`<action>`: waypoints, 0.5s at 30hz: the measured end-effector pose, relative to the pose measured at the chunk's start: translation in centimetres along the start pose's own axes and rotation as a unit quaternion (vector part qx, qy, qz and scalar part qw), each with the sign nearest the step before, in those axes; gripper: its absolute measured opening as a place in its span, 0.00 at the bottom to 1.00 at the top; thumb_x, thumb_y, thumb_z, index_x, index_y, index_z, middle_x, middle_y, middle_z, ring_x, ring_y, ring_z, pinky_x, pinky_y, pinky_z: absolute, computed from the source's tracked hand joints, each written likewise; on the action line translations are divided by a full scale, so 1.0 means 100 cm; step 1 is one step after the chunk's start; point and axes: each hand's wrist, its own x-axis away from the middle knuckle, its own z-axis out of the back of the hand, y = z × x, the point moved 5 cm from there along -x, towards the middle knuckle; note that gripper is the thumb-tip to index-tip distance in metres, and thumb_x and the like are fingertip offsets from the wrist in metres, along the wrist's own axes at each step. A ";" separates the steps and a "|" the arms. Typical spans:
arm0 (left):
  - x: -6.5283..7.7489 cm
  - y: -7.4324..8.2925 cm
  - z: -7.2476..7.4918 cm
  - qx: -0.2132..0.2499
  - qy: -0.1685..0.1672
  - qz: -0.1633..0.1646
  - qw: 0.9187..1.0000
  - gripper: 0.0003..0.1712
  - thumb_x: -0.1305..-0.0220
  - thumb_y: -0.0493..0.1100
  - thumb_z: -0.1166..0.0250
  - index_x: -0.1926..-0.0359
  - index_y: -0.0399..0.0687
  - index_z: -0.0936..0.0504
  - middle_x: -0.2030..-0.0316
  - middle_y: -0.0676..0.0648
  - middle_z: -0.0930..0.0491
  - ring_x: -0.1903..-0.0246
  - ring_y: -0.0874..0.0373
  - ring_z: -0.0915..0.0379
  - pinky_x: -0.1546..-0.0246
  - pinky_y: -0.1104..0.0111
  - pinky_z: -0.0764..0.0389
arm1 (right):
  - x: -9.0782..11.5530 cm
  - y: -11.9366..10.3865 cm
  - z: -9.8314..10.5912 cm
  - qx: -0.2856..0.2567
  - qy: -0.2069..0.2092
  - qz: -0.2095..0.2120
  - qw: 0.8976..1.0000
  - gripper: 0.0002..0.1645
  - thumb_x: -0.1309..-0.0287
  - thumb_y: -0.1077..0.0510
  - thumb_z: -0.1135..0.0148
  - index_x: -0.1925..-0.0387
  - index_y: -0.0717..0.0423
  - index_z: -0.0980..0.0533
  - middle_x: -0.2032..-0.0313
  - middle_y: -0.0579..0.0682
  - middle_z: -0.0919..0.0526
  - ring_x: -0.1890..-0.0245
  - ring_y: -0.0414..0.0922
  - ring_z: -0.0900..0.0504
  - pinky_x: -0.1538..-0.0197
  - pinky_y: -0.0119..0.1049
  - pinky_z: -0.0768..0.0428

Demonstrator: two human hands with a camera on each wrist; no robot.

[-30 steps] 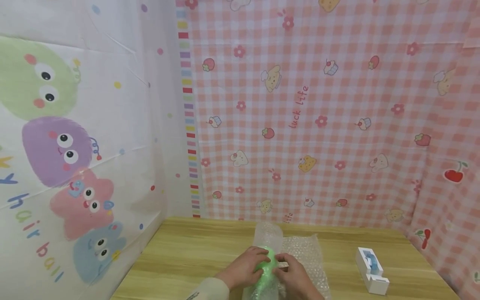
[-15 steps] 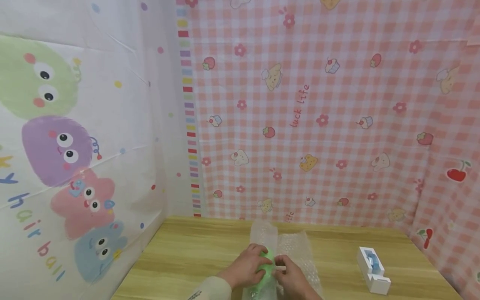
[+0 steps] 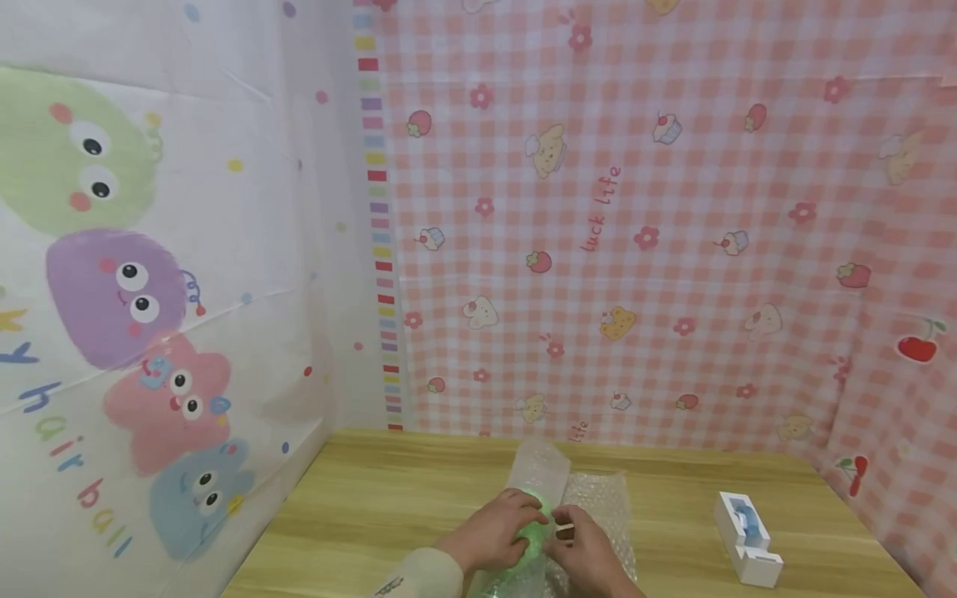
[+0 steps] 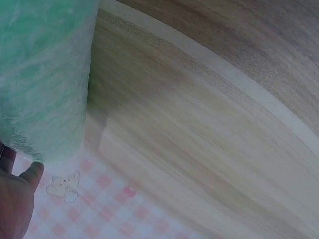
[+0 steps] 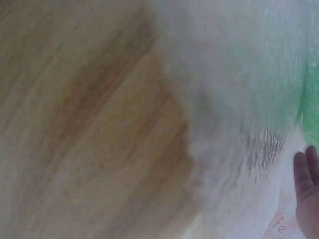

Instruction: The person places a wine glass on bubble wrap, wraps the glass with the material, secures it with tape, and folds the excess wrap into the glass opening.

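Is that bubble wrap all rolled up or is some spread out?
Partly spread: some bubble wrap lies on the table to the right, and some covers the green object under the left hand.

Green rounded object [image 3: 534,533] lies lengthwise on the table [image 3: 359,515], covered in clear bubble wrap [image 3: 542,467] running past its far end. More wrap sits flat to its right; I can't tell if joined. Left hand [image 3: 489,531] curls over the green; right hand [image 3: 585,555] touches its right side, grip unclear to me.
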 end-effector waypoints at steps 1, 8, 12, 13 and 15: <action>0.000 0.000 0.000 0.002 0.003 0.001 1.000 0.18 0.40 0.35 0.34 0.47 0.48 0.17 0.43 0.48 0.24 0.41 0.56 0.32 0.40 0.70 0.28 | 0.000 -0.001 0.001 0.004 0.005 0.004 1.000 0.25 0.44 0.60 0.30 0.48 0.67 0.28 0.51 0.61 0.22 0.54 0.58 0.19 0.57 0.48 0.17; 0.003 -0.005 -0.003 0.066 0.000 0.075 0.995 0.14 0.40 0.38 0.31 0.52 0.51 0.17 0.38 0.43 0.33 0.36 0.48 0.38 0.38 0.62 0.29 | 0.003 -0.007 0.001 0.010 0.019 0.020 1.000 0.24 0.45 0.62 0.30 0.49 0.66 0.27 0.51 0.61 0.22 0.56 0.56 0.17 0.58 0.46 0.16; 0.003 -0.007 -0.005 0.068 -0.003 0.093 0.993 0.16 0.40 0.42 0.29 0.50 0.51 0.19 0.38 0.46 0.32 0.36 0.50 0.39 0.37 0.63 0.30 | 0.004 -0.005 0.001 -0.002 0.020 0.020 1.000 0.23 0.46 0.64 0.31 0.50 0.67 0.27 0.50 0.63 0.22 0.57 0.55 0.16 0.59 0.44 0.16; 0.003 -0.007 -0.005 0.062 -0.005 0.092 0.994 0.16 0.39 0.43 0.30 0.50 0.51 0.18 0.39 0.46 0.32 0.36 0.51 0.38 0.37 0.64 0.30 | 0.004 -0.005 0.000 -0.004 0.020 0.020 1.000 0.23 0.45 0.65 0.31 0.50 0.68 0.27 0.50 0.63 0.22 0.57 0.55 0.16 0.59 0.43 0.16; 0.003 -0.008 -0.005 0.053 -0.009 0.088 0.995 0.16 0.39 0.44 0.31 0.50 0.51 0.16 0.39 0.48 0.31 0.36 0.53 0.37 0.36 0.64 0.31 | 0.005 -0.002 0.000 -0.010 0.015 0.013 1.000 0.22 0.45 0.65 0.31 0.50 0.68 0.28 0.50 0.64 0.22 0.57 0.55 0.16 0.60 0.42 0.16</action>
